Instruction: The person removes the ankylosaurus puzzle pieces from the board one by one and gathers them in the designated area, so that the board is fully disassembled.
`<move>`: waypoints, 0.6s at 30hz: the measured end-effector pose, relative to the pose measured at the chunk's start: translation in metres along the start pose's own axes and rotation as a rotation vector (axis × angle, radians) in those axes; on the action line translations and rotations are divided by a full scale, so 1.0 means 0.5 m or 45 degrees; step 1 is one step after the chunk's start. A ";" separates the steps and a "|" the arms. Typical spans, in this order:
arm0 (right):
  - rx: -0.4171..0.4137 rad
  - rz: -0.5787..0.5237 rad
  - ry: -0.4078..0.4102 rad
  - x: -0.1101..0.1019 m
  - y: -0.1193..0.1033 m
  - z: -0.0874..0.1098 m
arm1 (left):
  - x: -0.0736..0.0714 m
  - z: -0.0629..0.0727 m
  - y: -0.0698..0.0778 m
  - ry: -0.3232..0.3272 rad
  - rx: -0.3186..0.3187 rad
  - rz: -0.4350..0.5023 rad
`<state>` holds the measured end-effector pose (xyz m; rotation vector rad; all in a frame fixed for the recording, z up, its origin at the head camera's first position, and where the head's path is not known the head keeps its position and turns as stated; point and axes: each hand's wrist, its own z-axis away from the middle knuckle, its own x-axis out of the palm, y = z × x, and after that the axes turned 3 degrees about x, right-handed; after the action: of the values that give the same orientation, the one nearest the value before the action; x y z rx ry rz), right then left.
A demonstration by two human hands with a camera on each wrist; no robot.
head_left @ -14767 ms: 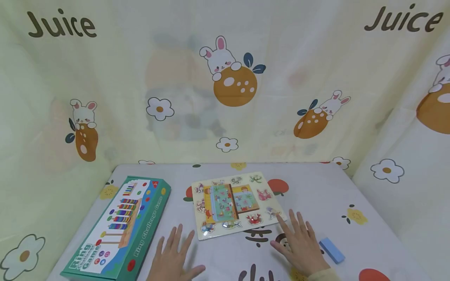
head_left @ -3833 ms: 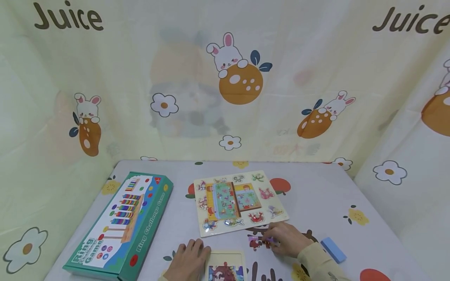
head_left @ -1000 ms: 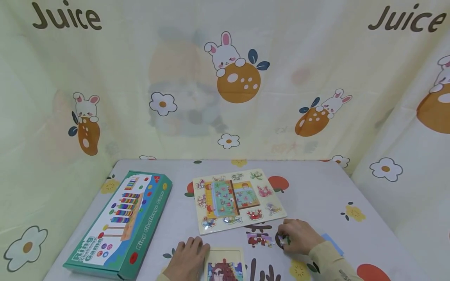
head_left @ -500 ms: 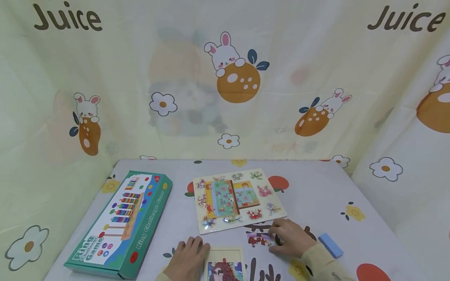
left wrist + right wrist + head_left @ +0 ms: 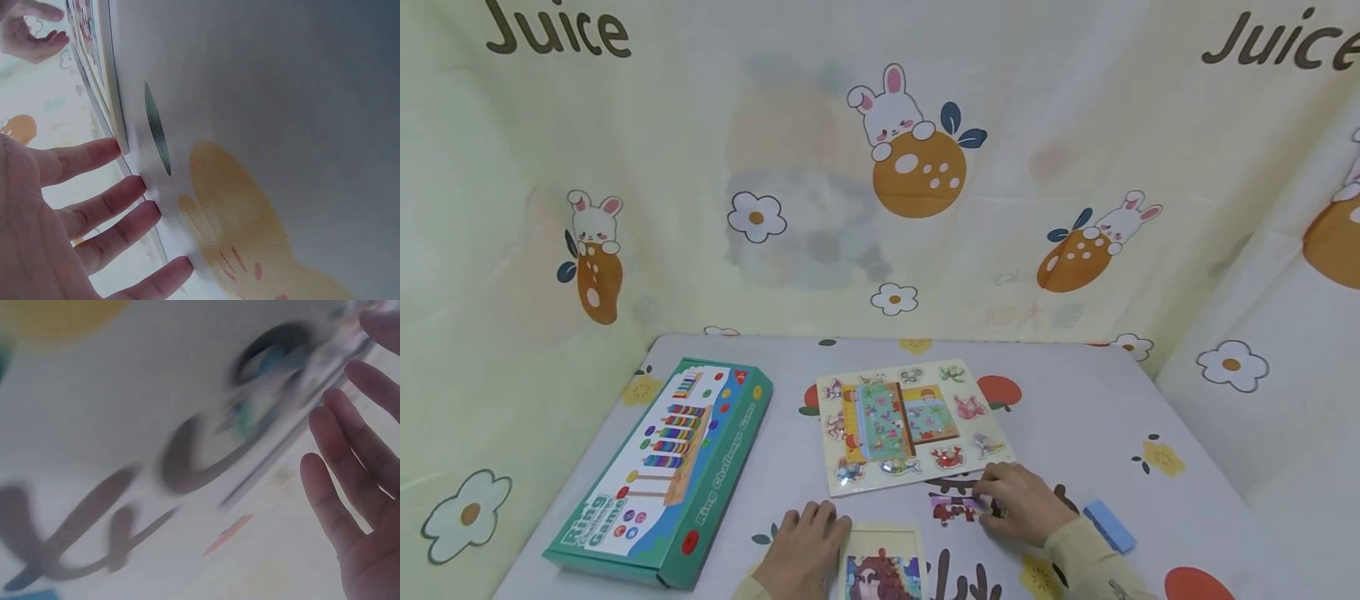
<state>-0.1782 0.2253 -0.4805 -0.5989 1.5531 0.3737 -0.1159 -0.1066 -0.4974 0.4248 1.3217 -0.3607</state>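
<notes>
Table: we look down on a table (image 5: 1067,408) under a pale cloth printed with red fruit, yellow flowers and brown lettering.
Room: drapes (image 5: 820,150) with rabbits, orange fruit, daisies and "Juice" rise behind it and at both sides.
Tray: the puzzle tray (image 5: 880,537) lies at the near middle, cut off by the lower edge of the head view; a brown-haired figure shows in it.
Left grip: the left hand (image 5: 801,550) rests at the tray's left side, fingers apart, one fingertip against its rim.
Right grip: the right hand (image 5: 1022,504) is down at the loose puzzle pieces (image 5: 951,510); its digits look apart in the right wrist view, but whether they pinch a piece we cannot tell.
Pieces: we see them flat on the cloth, between the tray and the picture board (image 5: 883,417).
Edges: the green box (image 5: 662,475) slants near the table's left edge; the blue block (image 5: 1109,527) lies just right of the right sleeve (image 5: 1086,554).
Moving room: we have a broad strip between box and board, little between board and pieces, and a wide stretch right of the board.
</notes>
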 end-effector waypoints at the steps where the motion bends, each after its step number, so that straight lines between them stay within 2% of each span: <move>1: -0.026 -0.023 0.016 -0.002 -0.010 -0.003 | 0.000 0.000 0.001 -0.005 -0.008 0.002; 4: -0.117 -0.136 0.013 -0.011 -0.060 -0.019 | -0.002 -0.001 0.003 -0.015 -0.037 -0.017; 9: -0.254 -0.279 -0.142 -0.016 -0.172 -0.064 | -0.001 -0.002 0.000 0.034 -0.025 -0.010; 13: -0.290 -0.255 -0.251 -0.010 -0.233 -0.095 | 0.001 -0.002 -0.004 0.053 0.021 0.053; 18: -0.278 -0.164 -0.316 -0.001 -0.266 -0.111 | 0.003 0.002 -0.003 0.076 0.043 0.046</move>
<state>-0.1465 0.0863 -0.4595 -0.7873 1.2384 0.5040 -0.1155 -0.1084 -0.4990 0.4900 1.3662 -0.3426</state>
